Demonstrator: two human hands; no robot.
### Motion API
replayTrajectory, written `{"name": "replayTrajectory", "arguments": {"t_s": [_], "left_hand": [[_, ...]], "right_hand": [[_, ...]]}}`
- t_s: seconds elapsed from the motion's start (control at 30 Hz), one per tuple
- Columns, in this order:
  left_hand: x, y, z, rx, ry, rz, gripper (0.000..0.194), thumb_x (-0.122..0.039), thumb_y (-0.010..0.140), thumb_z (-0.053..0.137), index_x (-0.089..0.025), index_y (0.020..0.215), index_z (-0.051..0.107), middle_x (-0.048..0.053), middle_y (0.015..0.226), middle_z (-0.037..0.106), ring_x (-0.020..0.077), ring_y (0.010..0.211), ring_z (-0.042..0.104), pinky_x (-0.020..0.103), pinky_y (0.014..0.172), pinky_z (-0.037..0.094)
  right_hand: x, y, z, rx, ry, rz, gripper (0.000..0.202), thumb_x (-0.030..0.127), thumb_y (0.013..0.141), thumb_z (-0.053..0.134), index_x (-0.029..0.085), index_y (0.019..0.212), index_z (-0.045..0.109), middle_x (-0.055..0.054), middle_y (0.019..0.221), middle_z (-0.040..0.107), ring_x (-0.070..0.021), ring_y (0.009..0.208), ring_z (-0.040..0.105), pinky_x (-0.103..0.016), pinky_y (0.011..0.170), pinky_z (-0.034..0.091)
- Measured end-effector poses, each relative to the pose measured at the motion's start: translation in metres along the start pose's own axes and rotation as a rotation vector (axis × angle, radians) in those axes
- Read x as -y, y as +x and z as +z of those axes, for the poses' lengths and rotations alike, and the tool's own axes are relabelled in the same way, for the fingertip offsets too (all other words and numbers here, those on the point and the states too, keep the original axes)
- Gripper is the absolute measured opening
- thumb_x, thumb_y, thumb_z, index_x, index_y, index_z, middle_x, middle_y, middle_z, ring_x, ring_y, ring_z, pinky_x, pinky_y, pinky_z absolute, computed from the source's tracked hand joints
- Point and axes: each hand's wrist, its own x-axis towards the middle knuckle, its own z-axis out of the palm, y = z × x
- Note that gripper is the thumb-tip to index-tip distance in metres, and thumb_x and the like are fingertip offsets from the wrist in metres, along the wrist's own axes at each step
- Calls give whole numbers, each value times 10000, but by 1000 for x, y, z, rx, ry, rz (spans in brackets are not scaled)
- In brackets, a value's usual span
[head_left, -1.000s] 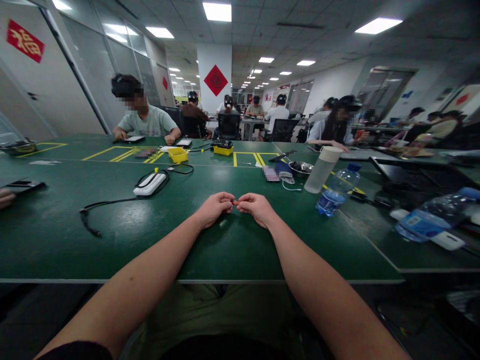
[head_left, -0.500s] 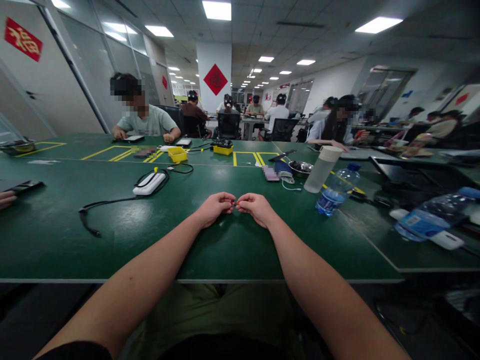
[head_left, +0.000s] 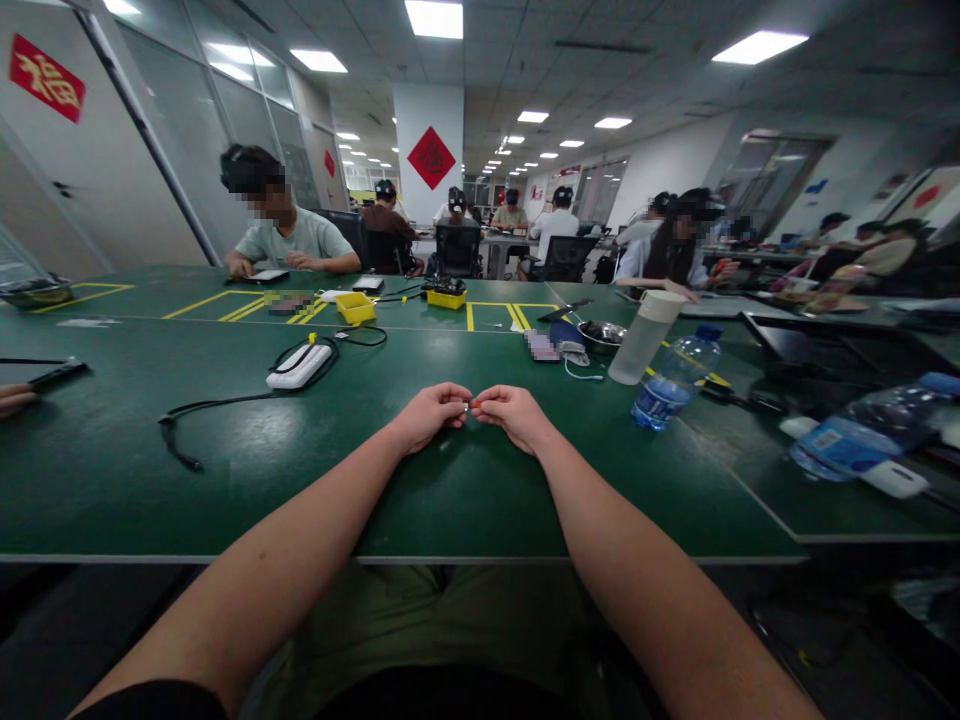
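Note:
My left hand (head_left: 429, 413) and my right hand (head_left: 511, 413) meet fingertip to fingertip just above the green table (head_left: 225, 470). Between the pinched fingers sits a tiny orange-red part (head_left: 471, 404) with a pale end; both hands grip it. It is too small to make out in detail. Both forearms reach in from the near table edge, wrists resting low over the mat.
A white power bank (head_left: 299, 366) with a black cable (head_left: 195, 410) lies to the left. A white tumbler (head_left: 643, 337) and water bottle (head_left: 673, 378) stand right, another bottle (head_left: 862, 430) farther right. Yellow trays (head_left: 355, 309) and several seated people are beyond. Another person's hand (head_left: 13, 399) rests at the far left.
My hands stay pinched together, shifting only slightly. The person across has drawn an arm in. The dark device at the far left has tipped up.

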Motion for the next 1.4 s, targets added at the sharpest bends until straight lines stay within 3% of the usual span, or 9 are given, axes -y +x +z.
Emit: {"name": "replayTrajectory", "arguments": {"t_s": [0.27, 0.47, 0.7, 0.9, 1.0, 1.17, 1.27, 1.4], "left_hand": [[-1, 0, 1, -6, -82, -63, 225, -97, 749, 615, -125, 972, 605, 59, 830, 636, 97, 704, 627, 226, 682, 514], [-2, -1, 0, 17, -59, -23, 245, -101, 726, 628, -123, 968, 594, 49, 833, 625, 86, 668, 610, 212, 650, 500], [-5, -1, 6, -5, 264, 111, 373, -66, 714, 546, -151, 1077, 568, 69, 934, 638, 126, 706, 621, 237, 614, 495], [-9, -2, 4, -85, 528, 280, 363, -23, 681, 517, -145, 1010, 613, 29, 845, 650, 93, 646, 579, 210, 644, 466], [-9, -2, 3, -85, 461, 244, 304, -53, 721, 499, -143, 986, 618, 30, 839, 646, 101, 660, 595, 220, 642, 482], [-3, 1, 5, -85, 131, 75, 267, -120, 770, 533, -152, 1027, 598, 44, 865, 629, 125, 735, 640, 267, 700, 523], [0, 3, 4, -76, 47, -6, 194, -168, 781, 561, -150, 971, 596, 40, 808, 621, 114, 672, 627, 242, 627, 514], [1, 3, 1, -83, 89, 17, 143, -241, 783, 595, -138, 882, 611, 19, 723, 593, 64, 532, 529, 178, 498, 428]], "right_hand": [[-3, 2, -2, 16, -26, -10, 187, 172, 607, 759, 135, 751, 646, -30, 687, 668, -132, 616, 657, -258, 632, 557], [-2, 1, -2, 12, 4, 2, 131, 161, 631, 730, 134, 731, 649, -54, 733, 677, -162, 701, 672, -286, 681, 557], [-3, 2, -1, 19, -108, -77, 256, 141, 603, 704, 142, 853, 647, -33, 774, 679, -116, 625, 624, -235, 584, 497], [-4, 3, -1, 29, -146, -147, 304, 125, 599, 669, 150, 901, 649, -18, 803, 674, -99, 633, 587, -212, 564, 452], [-4, 4, -1, 24, -131, -120, 266, 119, 608, 654, 147, 873, 657, -18, 776, 670, -109, 639, 599, -226, 582, 469], [-3, 4, -1, -7, -70, -9, 137, 136, 659, 645, 134, 795, 660, -38, 694, 659, -136, 630, 634, -279, 646, 522], [-2, 3, -1, -2, -50, 13, 110, 162, 669, 673, 138, 774, 651, -42, 695, 653, -142, 649, 640, -282, 651, 528], [-3, 3, -2, 22, -89, -23, 157, 219, 660, 709, 139, 779, 646, -16, 664, 631, -102, 583, 591, -237, 582, 489]]}}
